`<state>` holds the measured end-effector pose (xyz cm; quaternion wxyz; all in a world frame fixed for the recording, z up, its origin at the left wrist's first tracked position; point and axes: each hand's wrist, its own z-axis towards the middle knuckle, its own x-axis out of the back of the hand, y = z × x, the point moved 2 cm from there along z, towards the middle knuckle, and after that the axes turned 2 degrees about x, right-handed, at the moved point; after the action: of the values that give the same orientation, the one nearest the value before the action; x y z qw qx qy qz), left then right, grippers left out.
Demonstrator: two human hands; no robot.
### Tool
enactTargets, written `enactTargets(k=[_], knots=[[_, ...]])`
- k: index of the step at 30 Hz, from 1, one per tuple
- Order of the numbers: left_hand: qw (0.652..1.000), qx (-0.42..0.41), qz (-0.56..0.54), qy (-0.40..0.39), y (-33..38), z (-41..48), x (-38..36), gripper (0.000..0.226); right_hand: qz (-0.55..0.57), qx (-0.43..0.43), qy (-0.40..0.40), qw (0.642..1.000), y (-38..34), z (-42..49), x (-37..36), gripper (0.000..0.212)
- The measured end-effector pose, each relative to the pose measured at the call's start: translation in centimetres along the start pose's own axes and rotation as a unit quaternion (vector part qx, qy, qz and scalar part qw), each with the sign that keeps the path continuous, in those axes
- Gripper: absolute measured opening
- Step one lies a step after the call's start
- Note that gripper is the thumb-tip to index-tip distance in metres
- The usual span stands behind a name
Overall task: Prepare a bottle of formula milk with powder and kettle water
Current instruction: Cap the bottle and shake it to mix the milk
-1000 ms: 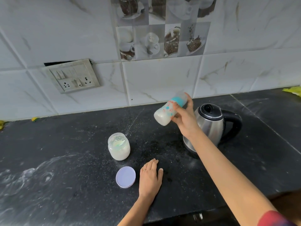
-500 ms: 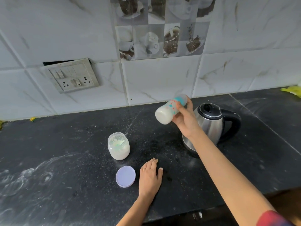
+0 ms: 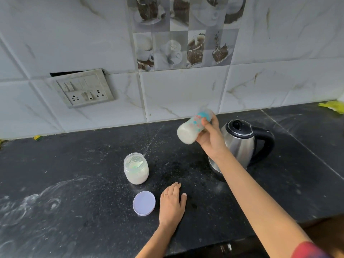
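One risk noted: right hand grips the milky-white, teal-printed plastic feeding bottle, tilted in mid-air beside the steel kettle; a loose cap or slipping hold would likely spill milk. Left hand lies flat, fingers straight, on the black stone counter

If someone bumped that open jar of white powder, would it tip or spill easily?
Probably steady: the jar looks squat and stands upright on the flat counter. It seems fairly full, so likely hefty. Its lid lies beside it, so a hard knock could spill powder.
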<state>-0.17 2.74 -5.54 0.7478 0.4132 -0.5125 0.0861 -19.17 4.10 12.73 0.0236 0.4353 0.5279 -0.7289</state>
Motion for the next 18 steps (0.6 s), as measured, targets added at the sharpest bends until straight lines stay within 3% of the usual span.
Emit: enactTargets(k=[3,6,8,10,15,18], knots=[[1.0,-0.003,-0.003,0.014,-0.1,0.0,0.0,0.052,-0.043,-0.024,-0.041,0.998,0.9,0.0,0.4,0.088],[1.0,0.003,-0.006,0.008,-0.1,0.1,-0.1,0.045,0.0,0.0,-0.004,1.0,0.8,0.1,0.1,0.084],[1.0,0.001,-0.007,0.01,-0.1,0.1,-0.1,0.05,0.023,-0.011,-0.022,0.999,1.0,0.1,0.2,0.091],[1.0,-0.003,-0.009,0.015,0.0,0.0,0.0,0.056,-0.031,-0.03,-0.037,0.998,1.4,-0.1,0.5,0.095],[1.0,-0.001,-0.006,0.01,0.0,0.0,0.0,0.058,0.031,0.009,0.041,0.999,1.0,-0.1,0.2,0.069],[1.0,0.0,-0.006,0.005,0.0,0.0,0.0,0.051,-0.029,-0.026,0.0,0.999,1.8,-0.7,0.2,0.077]])
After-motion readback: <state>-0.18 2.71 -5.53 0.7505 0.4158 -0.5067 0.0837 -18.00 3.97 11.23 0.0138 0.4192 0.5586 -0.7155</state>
